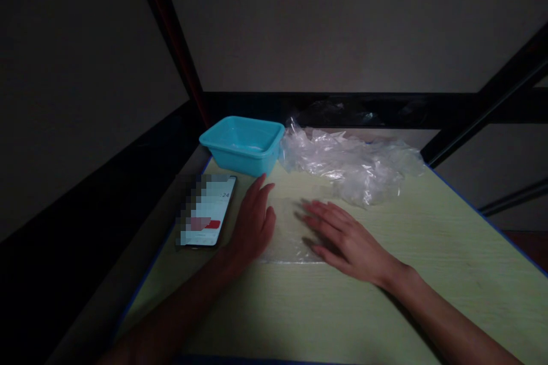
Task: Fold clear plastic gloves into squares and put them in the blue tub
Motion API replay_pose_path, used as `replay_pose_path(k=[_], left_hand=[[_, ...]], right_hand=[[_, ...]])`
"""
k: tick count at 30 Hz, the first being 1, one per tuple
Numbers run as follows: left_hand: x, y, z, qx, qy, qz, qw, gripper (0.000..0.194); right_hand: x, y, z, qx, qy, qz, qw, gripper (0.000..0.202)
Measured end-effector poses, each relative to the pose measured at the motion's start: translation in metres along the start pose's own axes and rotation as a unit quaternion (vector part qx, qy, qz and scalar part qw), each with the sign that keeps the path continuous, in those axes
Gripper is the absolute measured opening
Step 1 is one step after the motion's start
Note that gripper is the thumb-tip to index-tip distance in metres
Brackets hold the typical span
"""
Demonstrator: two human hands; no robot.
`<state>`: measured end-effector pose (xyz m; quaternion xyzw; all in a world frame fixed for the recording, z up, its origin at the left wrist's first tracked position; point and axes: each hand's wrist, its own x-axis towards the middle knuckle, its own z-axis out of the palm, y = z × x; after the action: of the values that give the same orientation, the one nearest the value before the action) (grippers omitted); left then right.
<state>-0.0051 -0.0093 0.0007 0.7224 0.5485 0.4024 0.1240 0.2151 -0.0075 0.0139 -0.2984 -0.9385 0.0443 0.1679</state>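
Note:
A clear plastic bag (287,239) lies flat on the table between my two hands, its near edge catching the light. At its left side rests my left hand (256,222), turned on edge, fingers stretched forward and holding nothing. My right hand (342,236) is over the bag's right side, palm down with the fingers spread. Whether its fingertips press on the plastic, I cannot tell. Behind the hands, a crumpled heap of clear plastic bags (355,162) spreads across the back of the table.
A blue plastic basin (244,151) stands at the back left, touching or close to the heap. A lit phone (209,214) lies left of my left hand. The pale wooden table (274,308) has blue edging, with dark bars and a wall behind it.

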Motion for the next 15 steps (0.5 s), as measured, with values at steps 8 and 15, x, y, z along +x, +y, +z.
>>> replay_pose_path(k=[8, 15], left_hand=[[0.009, 0.015, -0.027, -0.011, -0.057, 0.055, 0.997, 0.025], [0.002, 0.025, -0.031, 0.132, -0.342, 0.213, 0.905, 0.014]], right_hand=[[-0.001, -0.011, -0.010, 0.013, -0.042, -0.127, 0.991, 0.028], [-0.002, -0.010, -0.009, 0.018, -0.068, -0.110, 0.991, 0.029]])
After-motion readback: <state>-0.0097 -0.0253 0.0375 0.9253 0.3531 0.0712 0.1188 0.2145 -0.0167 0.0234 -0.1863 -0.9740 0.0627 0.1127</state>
